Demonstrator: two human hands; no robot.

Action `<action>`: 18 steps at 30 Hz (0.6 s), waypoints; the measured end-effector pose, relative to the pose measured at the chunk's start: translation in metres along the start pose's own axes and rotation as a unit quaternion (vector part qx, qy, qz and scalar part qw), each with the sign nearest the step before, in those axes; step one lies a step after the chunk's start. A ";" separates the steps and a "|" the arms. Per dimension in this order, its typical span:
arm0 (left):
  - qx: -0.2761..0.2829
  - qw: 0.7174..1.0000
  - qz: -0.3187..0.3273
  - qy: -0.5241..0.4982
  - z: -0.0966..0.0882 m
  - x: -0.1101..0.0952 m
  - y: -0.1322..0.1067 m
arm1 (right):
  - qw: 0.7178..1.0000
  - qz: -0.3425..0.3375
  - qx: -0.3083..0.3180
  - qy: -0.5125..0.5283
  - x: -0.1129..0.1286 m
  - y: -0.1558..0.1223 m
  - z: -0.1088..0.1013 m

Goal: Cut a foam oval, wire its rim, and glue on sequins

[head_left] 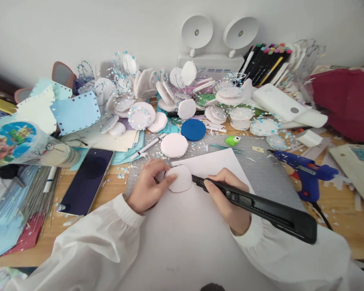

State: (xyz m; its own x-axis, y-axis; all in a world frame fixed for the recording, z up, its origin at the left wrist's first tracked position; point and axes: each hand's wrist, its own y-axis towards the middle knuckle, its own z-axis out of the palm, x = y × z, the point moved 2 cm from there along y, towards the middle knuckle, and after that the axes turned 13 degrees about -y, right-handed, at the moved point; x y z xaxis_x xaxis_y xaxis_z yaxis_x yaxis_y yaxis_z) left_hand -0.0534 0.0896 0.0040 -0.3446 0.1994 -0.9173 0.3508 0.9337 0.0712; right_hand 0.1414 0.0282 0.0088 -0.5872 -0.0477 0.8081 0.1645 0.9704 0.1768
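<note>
Between my hands is a small white disc [180, 180] with a dark outline along its edge. My left hand [151, 184] pinches the disc's left side, thumb on top. In my right hand [229, 198] is a black utility knife [261, 207], its tip at the right edge of the disc. Under both hands lies a large white sheet [182, 234]. Just beyond the disc sit another white disc [174, 145] and a round blue lid [193, 129].
Many white discs and blue-white sprigs [139, 117] crowd the back. A phone [86, 182] and plastic cup [51, 147] stand left. A blue glue gun [306, 169] lies right, by a grey cutting mat [269, 178]. Markers [267, 62] and a twin-headed lamp [210, 60] are behind.
</note>
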 end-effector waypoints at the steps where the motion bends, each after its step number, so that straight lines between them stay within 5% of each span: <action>1: 0.001 1.000 -0.001 0.000 0.000 0.000 0.000 | 1.000 0.000 0.001 0.003 0.000 0.000 -0.001; 15: 0.017 1.000 0.007 0.006 -0.003 0.002 -0.001 | 0.997 0.025 -0.011 0.069 -0.012 0.005 -0.004; 18: 0.018 0.999 0.027 0.038 -0.006 0.002 -0.002 | 0.995 0.004 -0.058 0.079 -0.019 0.014 -0.011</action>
State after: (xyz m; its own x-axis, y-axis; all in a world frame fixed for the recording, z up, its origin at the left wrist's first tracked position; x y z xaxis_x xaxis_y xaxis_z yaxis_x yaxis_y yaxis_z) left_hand -0.0598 0.0902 0.0038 -0.3900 0.2718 -0.8798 0.4007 0.9103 0.1035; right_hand 0.1633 0.0402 0.0021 -0.4544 -0.0860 0.8867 0.2650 0.9372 0.2267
